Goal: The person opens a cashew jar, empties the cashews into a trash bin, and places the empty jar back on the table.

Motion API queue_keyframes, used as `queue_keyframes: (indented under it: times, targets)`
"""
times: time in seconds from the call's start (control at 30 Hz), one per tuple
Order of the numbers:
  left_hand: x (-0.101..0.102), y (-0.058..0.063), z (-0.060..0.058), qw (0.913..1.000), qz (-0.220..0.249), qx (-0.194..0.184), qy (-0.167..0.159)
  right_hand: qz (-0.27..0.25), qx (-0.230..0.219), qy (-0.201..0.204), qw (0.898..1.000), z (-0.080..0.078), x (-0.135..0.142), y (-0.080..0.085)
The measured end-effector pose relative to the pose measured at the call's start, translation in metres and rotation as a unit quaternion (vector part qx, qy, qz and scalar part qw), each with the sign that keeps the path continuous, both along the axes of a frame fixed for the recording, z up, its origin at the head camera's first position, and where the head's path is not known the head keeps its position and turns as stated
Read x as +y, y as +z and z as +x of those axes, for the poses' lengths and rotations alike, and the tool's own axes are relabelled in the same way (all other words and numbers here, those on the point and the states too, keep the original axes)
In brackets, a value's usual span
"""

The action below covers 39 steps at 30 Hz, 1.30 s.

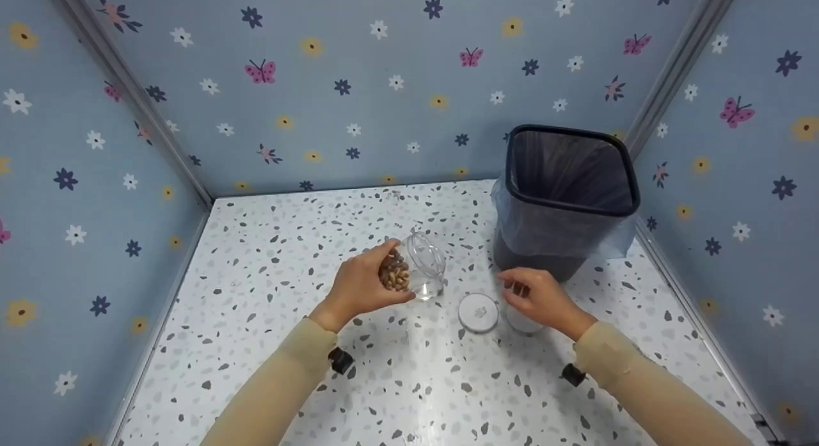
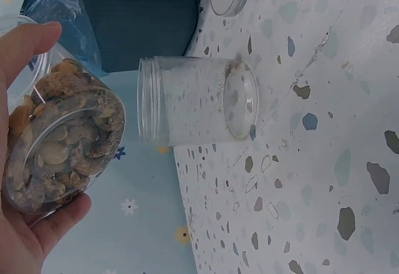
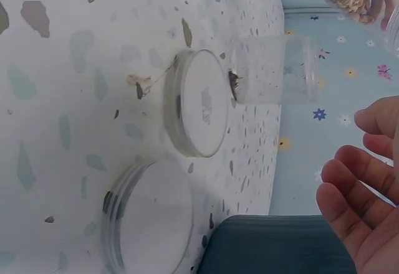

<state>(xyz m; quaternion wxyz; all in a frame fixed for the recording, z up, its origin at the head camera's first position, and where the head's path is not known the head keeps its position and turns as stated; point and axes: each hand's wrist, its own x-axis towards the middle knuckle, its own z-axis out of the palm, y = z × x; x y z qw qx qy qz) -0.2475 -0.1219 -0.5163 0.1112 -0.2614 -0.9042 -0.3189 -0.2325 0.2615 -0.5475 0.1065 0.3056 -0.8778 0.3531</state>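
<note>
My left hand (image 1: pixel 359 281) grips a clear plastic jar (image 2: pixel 59 155) holding brown, lumpy dried pieces (image 1: pixel 395 272). That jar is lifted and tilted, its mouth toward the right. Below and beside it, an uncovered clear jar (image 2: pixel 193 99) stands upright on the table; a few dark crumbs lie near its base in the right wrist view. My right hand (image 1: pixel 537 295) hovers over the right-hand lid with loosely bent fingers and nothing in them. Two round white lids, the left one (image 1: pixel 478 313) and the partly hidden right one (image 3: pixel 159 218), lie side by side on the table.
A dark bin (image 1: pixel 537 257) with a translucent bluish liner stands at the back right, close behind my right hand. Flower-patterned walls (image 1: pixel 384 113) enclose the speckled white table (image 1: pixel 275 260) at the back and both sides.
</note>
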Motion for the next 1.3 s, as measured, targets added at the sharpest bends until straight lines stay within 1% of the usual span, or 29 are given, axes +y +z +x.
queue_keyframes:
  times: [0.17, 0.43, 0.6, 0.83, 1.13, 1.3]
  targets:
    - [-0.001, -0.001, 0.0, 1.0, -0.003, 0.0, 0.004, -0.011, 0.011, 0.01, 1.0, 0.001, -0.003, 0.007]
    - [-0.002, -0.001, 0.001, 1.0, -0.005, 0.004, 0.005, -0.046, 0.067, 0.009, 0.997, 0.0, -0.006, 0.014]
    - [-0.002, -0.002, 0.001, 1.0, -0.005, 0.002, 0.005, -0.066, 0.093, 0.003, 0.993, -0.001, -0.006, 0.019]
    - [-0.003, -0.001, 0.001, 0.9999, -0.001, 0.013, 0.006, -0.088, 0.128, 0.005, 0.988, -0.003, -0.005, 0.03]
    - [-0.003, 0.0, 0.001, 0.9997, 0.002, 0.023, 0.0, -0.123, 0.162, -0.006, 0.979, -0.003, -0.006, 0.043]
    - [-0.002, 0.002, 0.001, 0.9997, 0.002, 0.025, 0.001, -0.126, 0.184, -0.026, 0.974, -0.005, -0.004, 0.049]
